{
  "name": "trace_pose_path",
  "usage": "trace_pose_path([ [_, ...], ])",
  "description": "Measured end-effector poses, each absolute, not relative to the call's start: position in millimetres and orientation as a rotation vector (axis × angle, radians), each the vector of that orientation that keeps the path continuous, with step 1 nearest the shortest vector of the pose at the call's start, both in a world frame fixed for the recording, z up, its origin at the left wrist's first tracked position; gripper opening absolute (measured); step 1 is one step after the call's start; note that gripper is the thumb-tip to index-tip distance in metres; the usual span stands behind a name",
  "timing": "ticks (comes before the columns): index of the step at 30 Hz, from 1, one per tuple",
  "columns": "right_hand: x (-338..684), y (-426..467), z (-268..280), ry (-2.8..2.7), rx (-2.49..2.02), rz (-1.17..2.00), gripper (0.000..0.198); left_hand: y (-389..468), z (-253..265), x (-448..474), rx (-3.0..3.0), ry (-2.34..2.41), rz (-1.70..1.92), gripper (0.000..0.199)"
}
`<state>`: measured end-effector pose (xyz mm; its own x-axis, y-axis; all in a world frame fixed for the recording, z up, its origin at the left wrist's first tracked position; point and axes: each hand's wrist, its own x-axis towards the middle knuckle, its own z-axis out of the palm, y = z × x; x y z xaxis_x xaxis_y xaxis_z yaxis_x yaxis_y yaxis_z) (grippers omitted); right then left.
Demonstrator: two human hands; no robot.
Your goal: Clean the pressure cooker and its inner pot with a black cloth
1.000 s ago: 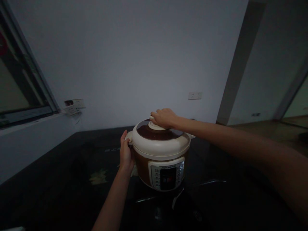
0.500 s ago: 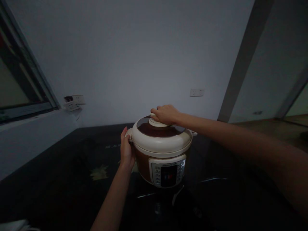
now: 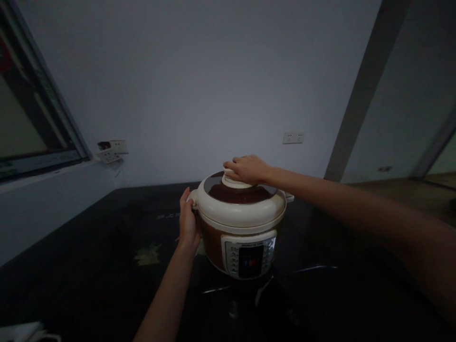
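Observation:
An electric pressure cooker (image 3: 213, 243) with brown sides, a cream rim and a front control panel (image 3: 249, 256) stands upright on a dark tabletop. Its lid (image 3: 237, 213) sits on top, cream at the edge and dark, shiny brown in the middle. My right hand (image 3: 248, 169) is closed around the cream lid handle (image 3: 233, 182), covering most of it. At the cooker's left side, my left hand (image 3: 188, 221) grips the side handle (image 3: 193, 195), thumb on top and the other fingers partly hidden. The opposite side handle (image 3: 289, 197) shows just below my right forearm.
The dark tabletop (image 3: 107, 237) bears a pale leaf-shaped pattern (image 3: 147, 255) left of the cooker. A white object (image 3: 24, 331) lies at the near left corner. Behind rises a pale wall (image 3: 199, 95) with wall sockets (image 3: 293, 137); a window (image 3: 32, 104) is at left.
The view has shifted slightly, so the cooker and both hands appear a little farther right. Both hands keep their hold, and the lid stays on the cooker.

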<state>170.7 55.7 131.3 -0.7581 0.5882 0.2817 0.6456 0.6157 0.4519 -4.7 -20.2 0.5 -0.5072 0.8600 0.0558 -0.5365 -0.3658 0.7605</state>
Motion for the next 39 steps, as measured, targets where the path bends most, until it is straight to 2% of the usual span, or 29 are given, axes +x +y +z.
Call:
trace_pose_path([
  [28, 178, 66, 128, -2.741, -0.911, -0.845, 0.046, -21, 2, -5, 0.567, 0.892, 1.958, 0.052],
  [34, 178, 63, 129, -2.76, -0.894, -0.649, 0.047, -22, 2, -5, 0.598, 0.914, 1.957, 0.054],
  [39, 176, 65, 130, -2.758, -0.792, -0.299, 0.059, -25, 5, -3, 0.585, 0.947, 1.948, 0.054],
])
